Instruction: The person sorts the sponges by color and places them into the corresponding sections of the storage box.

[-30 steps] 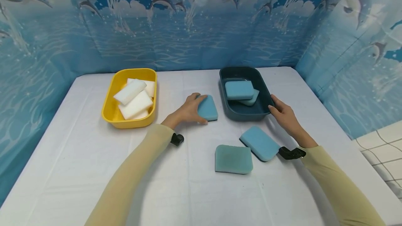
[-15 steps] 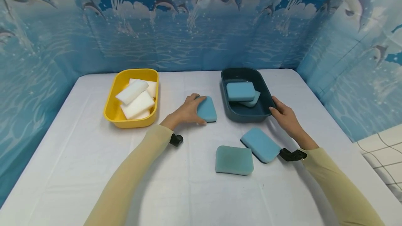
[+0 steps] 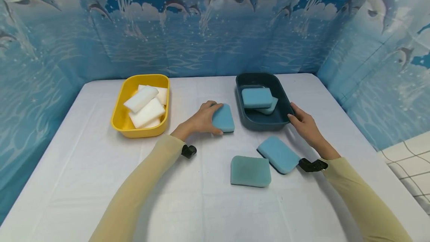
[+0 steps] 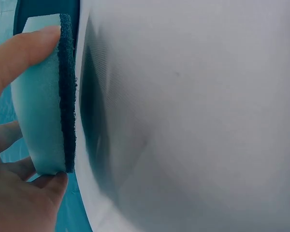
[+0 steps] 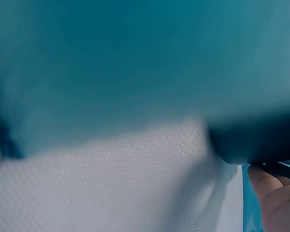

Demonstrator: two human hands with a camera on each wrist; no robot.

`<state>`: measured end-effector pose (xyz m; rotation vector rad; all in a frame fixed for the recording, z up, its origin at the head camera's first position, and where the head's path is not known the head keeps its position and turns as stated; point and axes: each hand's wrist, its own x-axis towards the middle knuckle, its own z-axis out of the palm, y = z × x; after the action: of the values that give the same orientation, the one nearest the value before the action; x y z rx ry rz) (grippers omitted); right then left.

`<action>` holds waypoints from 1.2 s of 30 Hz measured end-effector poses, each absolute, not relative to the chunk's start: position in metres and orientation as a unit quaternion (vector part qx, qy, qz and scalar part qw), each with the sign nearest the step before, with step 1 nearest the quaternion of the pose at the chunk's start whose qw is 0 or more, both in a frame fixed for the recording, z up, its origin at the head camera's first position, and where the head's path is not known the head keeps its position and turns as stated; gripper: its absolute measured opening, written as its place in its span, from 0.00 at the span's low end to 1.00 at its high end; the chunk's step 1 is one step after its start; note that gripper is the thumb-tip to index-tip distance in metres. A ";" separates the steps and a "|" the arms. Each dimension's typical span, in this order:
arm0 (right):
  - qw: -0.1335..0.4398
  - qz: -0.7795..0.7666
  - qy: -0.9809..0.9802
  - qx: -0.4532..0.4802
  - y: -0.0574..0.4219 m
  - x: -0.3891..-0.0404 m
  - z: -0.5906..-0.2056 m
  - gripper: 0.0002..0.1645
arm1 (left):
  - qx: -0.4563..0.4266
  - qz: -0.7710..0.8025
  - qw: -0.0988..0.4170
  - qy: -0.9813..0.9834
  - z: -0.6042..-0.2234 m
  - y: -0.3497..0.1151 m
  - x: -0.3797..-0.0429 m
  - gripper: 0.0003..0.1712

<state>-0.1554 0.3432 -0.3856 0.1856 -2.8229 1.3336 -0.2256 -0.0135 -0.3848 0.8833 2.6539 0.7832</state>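
In the head view my left hand (image 3: 200, 121) pinches a blue sponge (image 3: 224, 118) at mid-table between thumb and fingers. The left wrist view shows that sponge (image 4: 41, 106) on edge, its dark scouring layer facing the white cloth and a shadow beside it. My right hand (image 3: 305, 125) grips the near right corner of a dark teal bin (image 3: 263, 125), thumb outside on the wall. Inside the bin, one blue sponge (image 3: 256, 97) lies over another, partly hidden sponge (image 3: 270, 108). In the right wrist view, a blurred sponge (image 5: 111, 63) fills the upper part.
Two more sponges lie on the table before the bin: a greenish one (image 3: 250, 171) and a bluer one (image 3: 279, 155) close to my right wrist strap (image 3: 312, 164). At left stands a yellow bin (image 3: 141, 133) with several white sponges (image 3: 144, 104). A dolphin-print curtain (image 3: 201, 55) backs the table.
Over the last half second my left hand and the pinched sponge have shifted slightly right, toward the dark bin. My right hand and the bin have stayed put.
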 end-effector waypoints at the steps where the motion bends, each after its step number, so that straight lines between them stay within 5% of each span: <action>1: 0.007 0.428 -0.902 0.060 0.343 -0.155 -0.386 0.36 | 0.305 0.267 0.120 0.906 -0.384 -0.013 -0.225 0.57; 36: 0.017 0.429 -0.901 0.066 0.341 -0.152 -0.385 0.37 | 0.342 0.282 0.121 0.889 -0.349 -0.001 -0.217 0.56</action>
<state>-0.1516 0.3415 -0.3847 0.2037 -2.7999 1.3347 -0.2172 -0.0011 -0.3492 0.9976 2.5953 0.8228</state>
